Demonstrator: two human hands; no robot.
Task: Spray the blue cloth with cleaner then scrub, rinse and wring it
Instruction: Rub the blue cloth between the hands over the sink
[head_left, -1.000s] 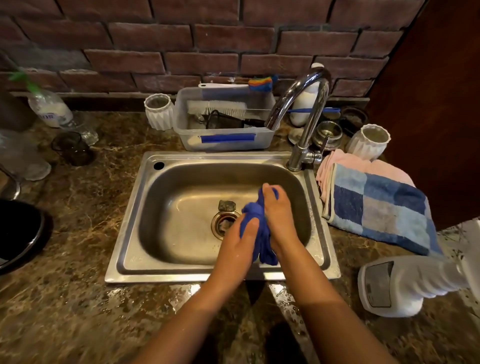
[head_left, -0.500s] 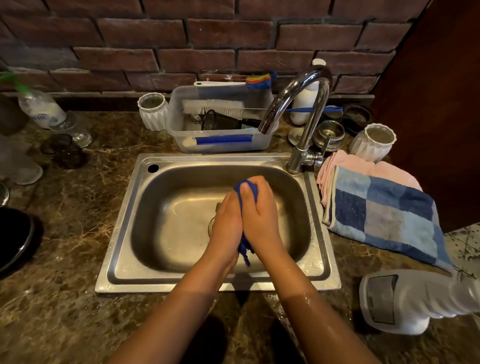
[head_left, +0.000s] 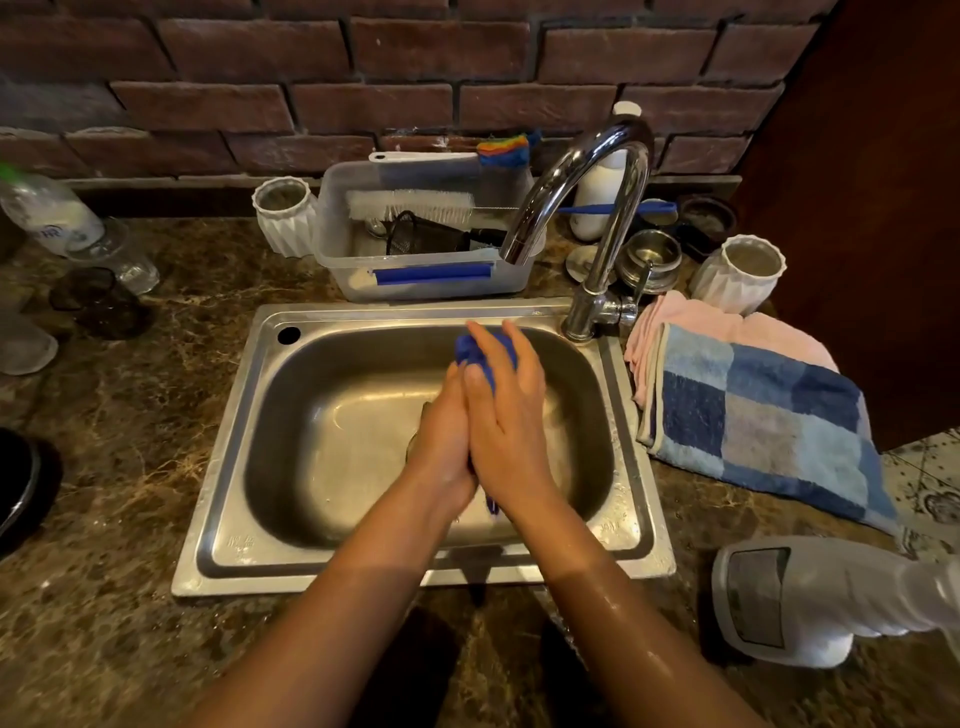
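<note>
The blue cloth (head_left: 470, 352) is bunched up and pressed between my two palms over the steel sink (head_left: 228, 551). My left hand (head_left: 441, 441) and my right hand (head_left: 506, 415) lie flat against each other with the cloth squeezed between them. Only a blue tuft shows above the fingers, and a small end hangs below the wrists. The white cleaner spray bottle (head_left: 810, 597) lies on its side on the counter at the right front. The chrome tap (head_left: 587, 208) arches over the sink's back right corner; no water runs from it.
A checked blue towel (head_left: 758, 421) on a pink one lies right of the sink. Behind the sink stands a clear tub (head_left: 415, 280) with brushes, flanked by white ribbed cups (head_left: 283, 213) and metal bowls. Bottles and glasses (head_left: 98, 249) sit at the far left.
My hands have slid against each other with the cloth between them, the right hand moving forward over the left. The view has shifted slightly toward the sink.
</note>
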